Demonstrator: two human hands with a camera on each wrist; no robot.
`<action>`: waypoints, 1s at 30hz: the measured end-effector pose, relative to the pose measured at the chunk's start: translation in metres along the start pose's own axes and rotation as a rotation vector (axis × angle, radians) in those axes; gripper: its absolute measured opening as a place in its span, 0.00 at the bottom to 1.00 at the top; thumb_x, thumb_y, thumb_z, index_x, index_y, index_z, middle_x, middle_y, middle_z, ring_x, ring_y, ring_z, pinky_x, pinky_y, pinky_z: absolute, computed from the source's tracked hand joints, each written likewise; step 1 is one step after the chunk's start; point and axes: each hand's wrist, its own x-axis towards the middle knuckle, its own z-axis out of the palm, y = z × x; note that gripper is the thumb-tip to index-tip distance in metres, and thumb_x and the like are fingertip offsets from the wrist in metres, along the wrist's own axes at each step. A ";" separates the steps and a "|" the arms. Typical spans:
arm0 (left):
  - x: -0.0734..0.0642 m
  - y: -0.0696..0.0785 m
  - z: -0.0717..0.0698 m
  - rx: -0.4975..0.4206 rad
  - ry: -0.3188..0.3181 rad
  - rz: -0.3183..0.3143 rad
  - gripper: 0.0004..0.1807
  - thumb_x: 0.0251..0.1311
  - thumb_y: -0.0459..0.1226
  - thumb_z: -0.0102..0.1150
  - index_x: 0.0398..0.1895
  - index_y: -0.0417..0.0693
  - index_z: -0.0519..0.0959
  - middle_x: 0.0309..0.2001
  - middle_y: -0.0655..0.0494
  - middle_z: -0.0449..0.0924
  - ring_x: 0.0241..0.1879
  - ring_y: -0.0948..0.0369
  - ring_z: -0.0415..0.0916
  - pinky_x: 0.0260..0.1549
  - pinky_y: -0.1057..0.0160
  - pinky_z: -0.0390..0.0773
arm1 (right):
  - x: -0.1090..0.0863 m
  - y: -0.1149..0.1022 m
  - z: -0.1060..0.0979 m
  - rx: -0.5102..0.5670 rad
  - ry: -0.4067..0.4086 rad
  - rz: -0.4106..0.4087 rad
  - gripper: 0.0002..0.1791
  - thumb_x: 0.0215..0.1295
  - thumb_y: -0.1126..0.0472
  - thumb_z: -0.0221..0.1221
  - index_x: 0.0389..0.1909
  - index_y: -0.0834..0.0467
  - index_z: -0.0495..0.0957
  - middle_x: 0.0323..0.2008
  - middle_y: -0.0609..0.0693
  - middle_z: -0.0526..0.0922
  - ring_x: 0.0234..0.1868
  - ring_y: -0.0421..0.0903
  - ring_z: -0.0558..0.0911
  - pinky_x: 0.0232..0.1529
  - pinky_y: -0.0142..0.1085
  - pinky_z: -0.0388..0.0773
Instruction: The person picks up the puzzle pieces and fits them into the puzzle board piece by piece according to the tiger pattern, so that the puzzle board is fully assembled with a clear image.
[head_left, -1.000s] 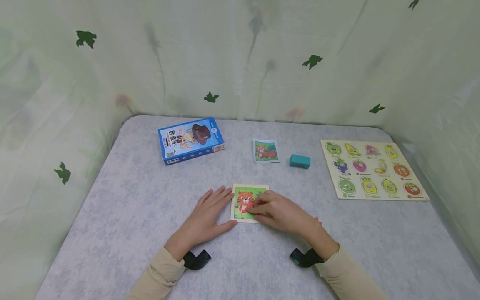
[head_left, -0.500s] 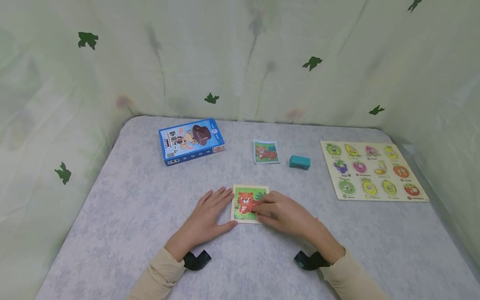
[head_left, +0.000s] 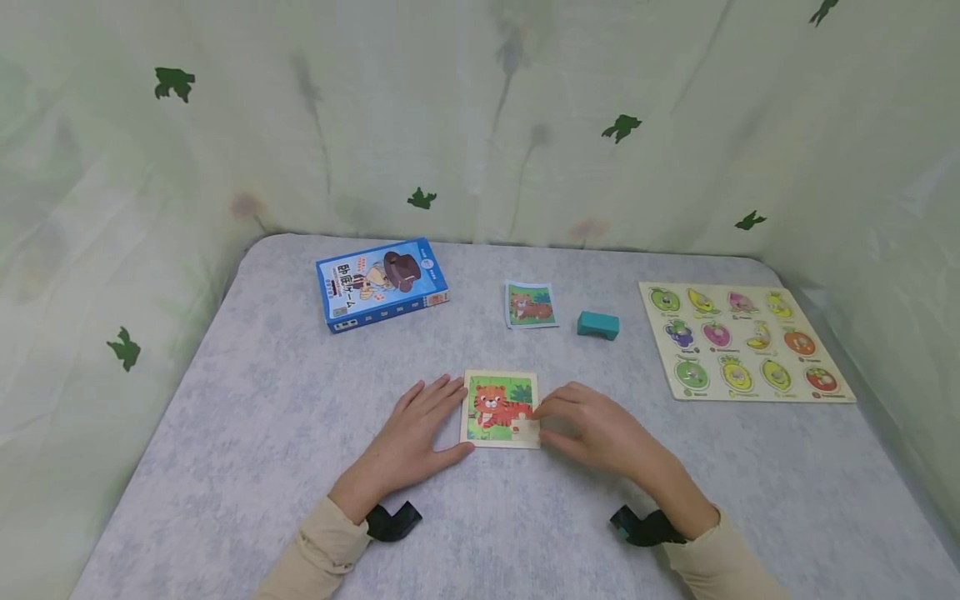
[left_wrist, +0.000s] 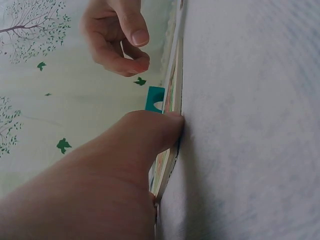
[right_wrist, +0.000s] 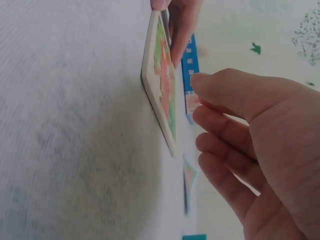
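Note:
A small square wooden jigsaw puzzle with a tiger picture lies near the middle of the table. Pale bare wood shows at its lower right corner. My left hand rests flat along its left side, fingers straight, with the thumb right at the board's edge in the left wrist view. By the right edge is my right hand, its fingers loosely bent. The right wrist view shows these fingers above the table beside the puzzle, with no piece visible between them.
Behind the puzzle lie a tiger picture card and a teal block with an arched cutout. A blue game box stands at the back left. At the right is a fruit puzzle board. Patterned curtains enclose the table.
My right hand has drawn back to the right off the tiger picture, uncovering the puzzle's right side and the bare corner. The left hand has stayed in place.

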 end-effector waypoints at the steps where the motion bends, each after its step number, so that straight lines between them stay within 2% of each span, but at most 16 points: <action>1: 0.000 0.000 0.000 -0.001 0.001 -0.001 0.46 0.63 0.56 0.68 0.78 0.44 0.65 0.80 0.51 0.59 0.81 0.51 0.52 0.80 0.41 0.47 | -0.001 0.001 0.000 0.000 0.002 0.005 0.11 0.65 0.56 0.71 0.48 0.49 0.87 0.46 0.40 0.86 0.51 0.39 0.82 0.53 0.38 0.84; 17: -0.001 0.000 0.001 0.001 -0.003 -0.009 0.46 0.63 0.56 0.68 0.78 0.44 0.64 0.80 0.52 0.59 0.81 0.51 0.51 0.80 0.42 0.46 | -0.026 0.013 -0.010 0.006 0.040 0.127 0.15 0.62 0.56 0.73 0.49 0.53 0.85 0.45 0.43 0.87 0.48 0.40 0.84 0.51 0.40 0.85; 25: 0.000 0.001 0.000 -0.002 -0.006 -0.009 0.46 0.63 0.56 0.68 0.78 0.44 0.64 0.80 0.51 0.59 0.81 0.51 0.51 0.80 0.42 0.46 | -0.041 0.023 -0.012 -0.030 0.096 0.132 0.16 0.60 0.57 0.74 0.48 0.53 0.85 0.45 0.43 0.87 0.49 0.41 0.85 0.51 0.41 0.85; 30: 0.000 0.001 0.000 0.009 -0.005 -0.012 0.46 0.63 0.56 0.68 0.78 0.44 0.64 0.80 0.51 0.59 0.81 0.51 0.51 0.80 0.42 0.47 | -0.049 0.028 -0.014 -0.010 0.093 0.173 0.15 0.60 0.58 0.74 0.48 0.52 0.85 0.46 0.43 0.86 0.47 0.42 0.84 0.42 0.35 0.86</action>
